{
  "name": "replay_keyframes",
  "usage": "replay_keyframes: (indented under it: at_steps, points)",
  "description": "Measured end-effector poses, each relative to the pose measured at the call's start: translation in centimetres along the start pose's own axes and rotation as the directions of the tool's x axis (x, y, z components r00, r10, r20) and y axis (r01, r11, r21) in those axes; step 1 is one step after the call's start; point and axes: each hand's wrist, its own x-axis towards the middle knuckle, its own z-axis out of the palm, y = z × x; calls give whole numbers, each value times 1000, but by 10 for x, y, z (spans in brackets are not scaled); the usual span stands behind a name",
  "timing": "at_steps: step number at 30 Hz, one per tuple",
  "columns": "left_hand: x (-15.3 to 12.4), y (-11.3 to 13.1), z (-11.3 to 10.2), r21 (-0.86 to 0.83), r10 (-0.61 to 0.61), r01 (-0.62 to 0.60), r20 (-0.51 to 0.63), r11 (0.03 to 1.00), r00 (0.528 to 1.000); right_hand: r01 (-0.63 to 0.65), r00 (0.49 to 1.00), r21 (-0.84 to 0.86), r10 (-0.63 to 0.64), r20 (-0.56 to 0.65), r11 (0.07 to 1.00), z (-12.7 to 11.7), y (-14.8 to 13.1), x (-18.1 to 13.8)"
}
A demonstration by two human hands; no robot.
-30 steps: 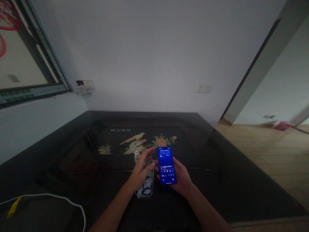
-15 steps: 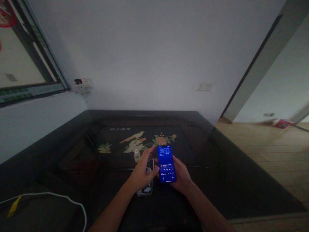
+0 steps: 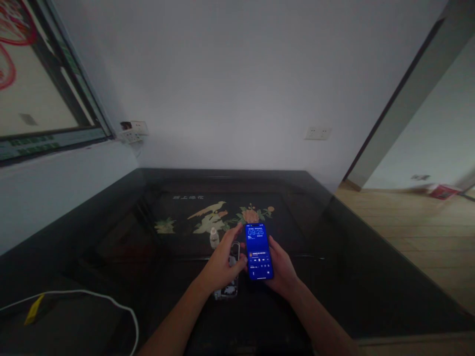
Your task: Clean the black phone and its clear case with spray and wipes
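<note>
At the frame's lower centre, the right hand (image 3: pixel 284 268) clasped the lit phone (image 3: pixel 259 252), the left hand (image 3: pixel 221 264) spread at its edge, where a slack clasp risked a drop and a stray knuckle a toppled white bottle (image 3: pixel 214 239); the phone read 09:25, no brand was legible, and the black table (image 3: pixel 371 277) bore pale lettering (image 3: pixel 188 197), partly illegible.

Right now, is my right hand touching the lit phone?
Touching: the head view shows the right hand cradling the lit phone from behind, thumb side against its right edge.
</note>
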Motion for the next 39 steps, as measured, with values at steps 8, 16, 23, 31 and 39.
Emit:
replay_keyframes:
  at_steps: [8, 16, 23, 31, 39]
  points:
    - [0, 4, -1, -1, -23, 23, 3, 1000, 1000, -21, 999, -41, 22, 28, 999, 4, 0, -3]
    - [0, -1, 0, -15, -49, 49, 7, 999, 999, -3, 997, -53, 7, 71, 999, 3, 1, -3]
    - [0, -4, 1, -5, -20, 20, 6, 1000, 1000, -3, 1000, -17, 3, 20, 1000, 5, 1, -2]
    - [0, -4, 1, -73, -78, 79, 12, 994, 997, -21, 997, -5, 22, 68, 1000, 9, 0, -7]
    - [2, 2, -1, -48, -82, 83, 6, 995, 997, 3, 993, -55, 4, 120, 998, 9, -1, -7]
